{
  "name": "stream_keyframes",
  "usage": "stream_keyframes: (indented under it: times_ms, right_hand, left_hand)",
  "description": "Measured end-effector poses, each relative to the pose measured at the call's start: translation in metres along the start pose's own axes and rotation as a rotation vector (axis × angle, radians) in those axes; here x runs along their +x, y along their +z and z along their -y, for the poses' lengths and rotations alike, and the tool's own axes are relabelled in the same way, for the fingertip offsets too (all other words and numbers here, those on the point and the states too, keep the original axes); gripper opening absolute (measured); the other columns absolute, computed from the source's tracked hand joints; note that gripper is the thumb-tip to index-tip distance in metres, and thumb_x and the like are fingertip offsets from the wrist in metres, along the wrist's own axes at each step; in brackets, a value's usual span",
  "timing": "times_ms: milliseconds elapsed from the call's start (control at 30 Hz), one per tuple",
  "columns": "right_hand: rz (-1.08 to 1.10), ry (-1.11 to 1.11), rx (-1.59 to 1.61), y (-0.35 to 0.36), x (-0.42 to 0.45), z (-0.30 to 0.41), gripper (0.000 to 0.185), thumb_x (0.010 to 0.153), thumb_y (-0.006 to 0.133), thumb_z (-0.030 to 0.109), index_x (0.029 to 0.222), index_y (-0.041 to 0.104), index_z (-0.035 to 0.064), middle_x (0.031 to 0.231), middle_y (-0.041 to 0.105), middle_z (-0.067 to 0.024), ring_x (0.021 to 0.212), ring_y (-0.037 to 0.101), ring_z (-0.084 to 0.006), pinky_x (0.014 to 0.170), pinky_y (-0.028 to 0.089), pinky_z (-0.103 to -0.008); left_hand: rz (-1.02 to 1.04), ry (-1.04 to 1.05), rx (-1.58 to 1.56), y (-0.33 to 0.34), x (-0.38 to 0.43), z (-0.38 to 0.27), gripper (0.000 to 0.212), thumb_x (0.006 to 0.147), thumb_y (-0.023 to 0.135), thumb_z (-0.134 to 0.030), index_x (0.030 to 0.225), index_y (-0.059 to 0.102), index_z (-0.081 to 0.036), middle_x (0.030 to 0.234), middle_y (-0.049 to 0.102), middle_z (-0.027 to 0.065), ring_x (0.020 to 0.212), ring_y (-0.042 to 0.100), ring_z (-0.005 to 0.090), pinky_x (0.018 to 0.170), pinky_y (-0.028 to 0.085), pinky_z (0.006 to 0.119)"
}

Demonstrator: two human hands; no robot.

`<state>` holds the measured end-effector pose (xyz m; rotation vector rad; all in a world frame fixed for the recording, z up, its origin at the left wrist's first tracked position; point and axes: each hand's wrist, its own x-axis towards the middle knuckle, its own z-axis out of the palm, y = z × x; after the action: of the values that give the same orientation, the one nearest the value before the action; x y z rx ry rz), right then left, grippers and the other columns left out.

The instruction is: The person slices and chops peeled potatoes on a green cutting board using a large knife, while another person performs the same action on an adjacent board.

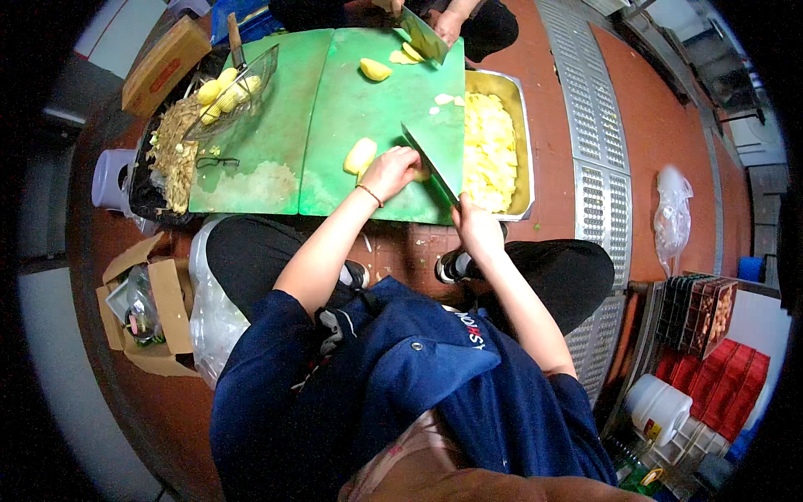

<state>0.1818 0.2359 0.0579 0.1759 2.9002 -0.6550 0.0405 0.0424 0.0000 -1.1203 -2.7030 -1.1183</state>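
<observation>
My right hand (475, 227) grips the handle of a cleaver (431, 168), its blade angled up and to the left over the green cutting board (389, 116). The fingers of my left hand (394, 170) rest against a pale piece of peeled potato (419, 188) beside the blade, mostly hidden under them. Left of that hand lie pieces of peeled potato (361, 155). A steel tray (526, 150) of sliced potato (489, 150) stands at the board's right edge. Small slices (444, 99) lie near it.
Opposite, a co-worker's hands (448, 27) hold another cleaver (424, 36) over potato slices, near a potato piece (376, 69). At left are a wire strainer (266, 72) with whole peeled potatoes (227, 78), a peeler (218, 162) and a heap of peelings (175, 157). An open carton (172, 301) stands below left.
</observation>
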Motion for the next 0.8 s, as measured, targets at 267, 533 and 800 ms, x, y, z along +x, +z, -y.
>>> stream_keyframes:
  times_ms: [267, 533, 800]
  right_hand:
    - [0.011, 0.018, 0.028, 0.002, 0.005, 0.01, 0.023, 0.097, 0.054, 0.028, 0.1, 0.05, 0.0055, 0.076, 0.065, -0.0272, 0.074, 0.065, -0.0467, 0.066, 0.05, -0.0572]
    - [-0.031, -0.017, 0.103, 0.005, 0.003, 0.011, 0.022, 0.097, 0.055, 0.027, 0.1, 0.05, 0.0057, 0.076, 0.066, -0.0251, 0.076, 0.065, -0.0459, 0.067, 0.05, -0.0564]
    - [-0.007, 0.011, 0.143, -0.003, 0.006, 0.02, 0.027, 0.097, 0.056, 0.031, 0.106, 0.053, 0.0052, 0.081, 0.066, -0.0279, 0.08, 0.065, -0.047, 0.071, 0.05, -0.0564]
  left_hand:
    - [-0.003, 0.043, 0.022, -0.001, 0.001, 0.007, 0.007, 0.08, 0.06, -0.005, 0.087, 0.061, -0.006, 0.089, 0.066, 0.0095, 0.092, 0.063, 0.0305, 0.079, 0.053, 0.041]
    - [-0.015, 0.035, 0.043, 0.003, -0.003, 0.009, 0.006, 0.08, 0.061, -0.006, 0.085, 0.061, -0.007, 0.087, 0.065, 0.0091, 0.09, 0.064, 0.0304, 0.078, 0.053, 0.042]
    - [-0.031, 0.034, 0.017, -0.002, -0.003, 0.009, 0.005, 0.08, 0.061, -0.007, 0.085, 0.062, -0.008, 0.087, 0.065, 0.0085, 0.09, 0.064, 0.0297, 0.078, 0.053, 0.041]
